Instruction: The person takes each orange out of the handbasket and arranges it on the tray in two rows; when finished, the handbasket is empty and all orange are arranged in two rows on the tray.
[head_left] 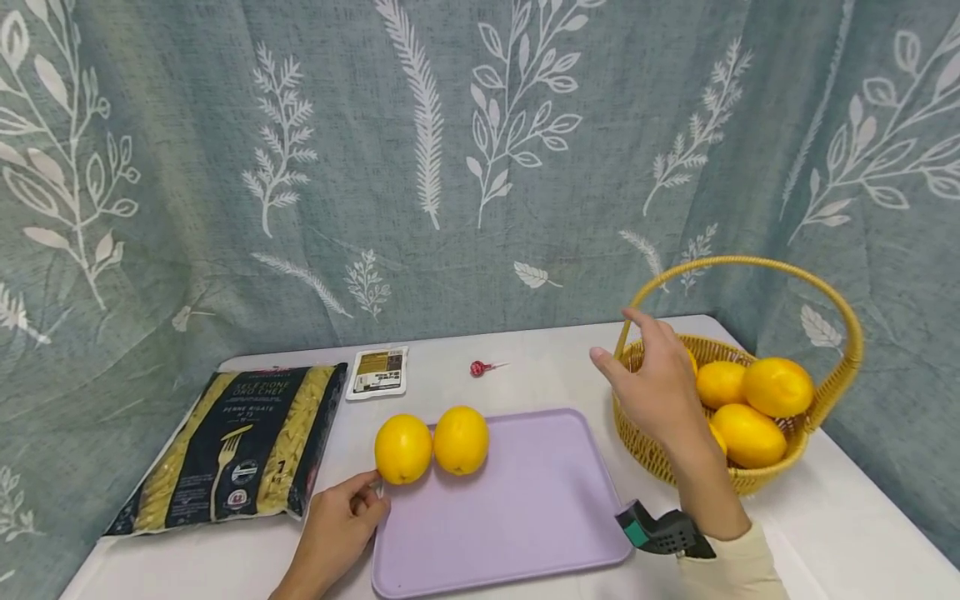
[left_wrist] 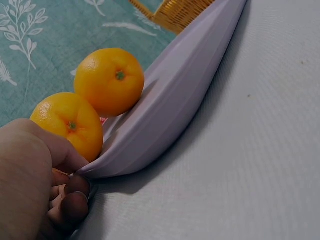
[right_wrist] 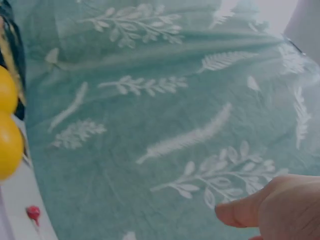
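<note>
Two oranges (head_left: 403,449) sit side by side at the far left corner of a lilac tray (head_left: 510,508). My left hand (head_left: 341,521) pinches the tray's left rim just below the nearer orange; in the left wrist view the fingers of this hand (left_wrist: 37,175) curl about the tray's edge. Over the left side of a wicker basket (head_left: 637,442) my right hand (head_left: 656,383) is raised, thumb and fingers spread apart, with nothing in its grasp. Several oranges (head_left: 750,435) fill the basket, partly hidden by that hand and forearm. Its tall handle arches above them.
A large bag of penne pasta (head_left: 232,450) lies left of the tray. Behind the tray are a small flat packet (head_left: 378,372) and a red lollipop (head_left: 480,367). A patterned green curtain (head_left: 450,167) hangs along the back of the white table (head_left: 555,358).
</note>
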